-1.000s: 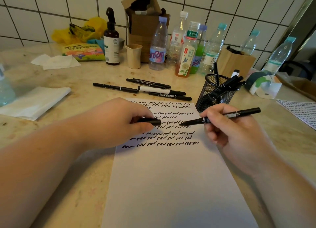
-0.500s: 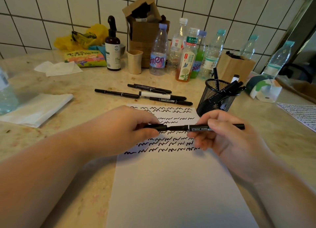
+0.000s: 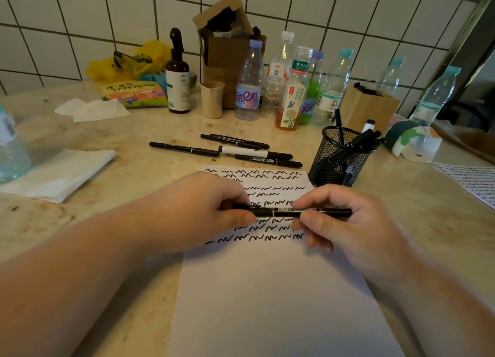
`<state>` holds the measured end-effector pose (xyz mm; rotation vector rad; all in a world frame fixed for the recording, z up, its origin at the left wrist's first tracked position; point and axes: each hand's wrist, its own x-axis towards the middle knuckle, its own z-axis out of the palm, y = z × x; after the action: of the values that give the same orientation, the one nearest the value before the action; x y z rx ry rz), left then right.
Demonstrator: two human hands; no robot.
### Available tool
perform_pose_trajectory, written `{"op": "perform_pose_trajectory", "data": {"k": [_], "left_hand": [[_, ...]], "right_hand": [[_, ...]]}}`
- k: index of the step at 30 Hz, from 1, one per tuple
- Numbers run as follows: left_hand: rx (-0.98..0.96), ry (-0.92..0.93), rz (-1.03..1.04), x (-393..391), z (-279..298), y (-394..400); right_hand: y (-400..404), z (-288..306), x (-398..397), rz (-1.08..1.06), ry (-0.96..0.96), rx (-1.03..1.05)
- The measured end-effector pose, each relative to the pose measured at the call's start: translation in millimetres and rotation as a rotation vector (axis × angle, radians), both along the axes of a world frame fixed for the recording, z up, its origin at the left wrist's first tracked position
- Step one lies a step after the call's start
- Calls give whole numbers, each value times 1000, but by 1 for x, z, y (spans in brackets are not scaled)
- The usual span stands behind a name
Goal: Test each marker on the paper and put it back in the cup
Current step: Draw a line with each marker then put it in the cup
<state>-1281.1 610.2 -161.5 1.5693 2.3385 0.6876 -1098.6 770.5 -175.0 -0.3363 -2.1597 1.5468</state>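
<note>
A black marker (image 3: pixel 281 212) lies level between both hands above the white paper (image 3: pixel 270 297), whose upper part carries rows of black squiggles. My left hand (image 3: pixel 203 209) pinches the marker's left end, where the cap sits on the tip. My right hand (image 3: pixel 345 222) grips the barrel. The black mesh cup (image 3: pixel 338 157) stands just beyond my right hand with several markers in it. Several more black markers (image 3: pixel 227 150) lie loose on the counter behind the paper.
Plastic bottles (image 3: pixel 289 83), a brown spray bottle (image 3: pixel 177 75), a beige cup (image 3: pixel 211 99) and cardboard boxes line the tiled wall. Folded tissue (image 3: pixel 61 173) lies at left, a second written sheet (image 3: pixel 471 181) at right.
The cap in my left hand and the uncapped marker in my right hand came together. The marker now sits level with the cap on its tip.
</note>
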Motion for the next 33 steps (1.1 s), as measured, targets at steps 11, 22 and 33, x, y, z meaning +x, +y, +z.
{"op": "perform_pose_trajectory", "data": {"k": [11, 22, 33], "left_hand": [[-13, 31, -68, 3, 2, -3], [109, -7, -42, -2, 1, -3], [77, 24, 58, -18, -3, -8]], "right_hand": [[-4, 1, 4, 106, 26, -22], [-13, 19, 0, 15, -38, 83], [33, 59, 1, -708, 148, 264]]}}
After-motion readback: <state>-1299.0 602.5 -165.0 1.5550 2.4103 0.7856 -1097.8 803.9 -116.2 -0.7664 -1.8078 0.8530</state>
